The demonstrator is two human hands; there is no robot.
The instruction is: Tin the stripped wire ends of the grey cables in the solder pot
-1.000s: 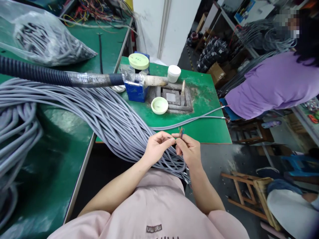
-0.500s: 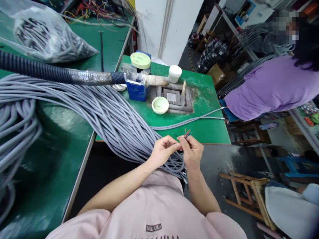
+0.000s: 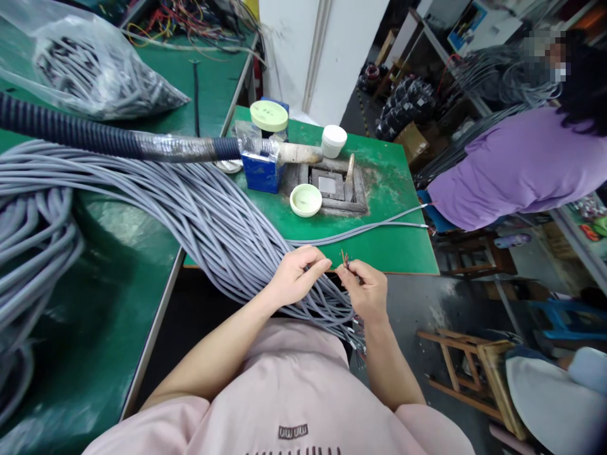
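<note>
My right hand pinches a small fan of thin coloured wires whose tips point up. My left hand is just left of it, thumb and fingers pressed together; whether a thin wire is between them is too small to tell. A thick bundle of grey cables runs from the left table down under both hands, with white-banded ends near my waist. Two more grey cables lie apart on the green table, their stripped ends at its right edge.
A black corrugated hose leads to a blue box. Near it are a green-lidded tub, a white jar, a shallow dish and a soiled square fixture. A person in purple is at the right.
My left hand has moved left, away from my right hand, opening a gap between them. The wires in my right hand have shifted left and bunched closer together.
</note>
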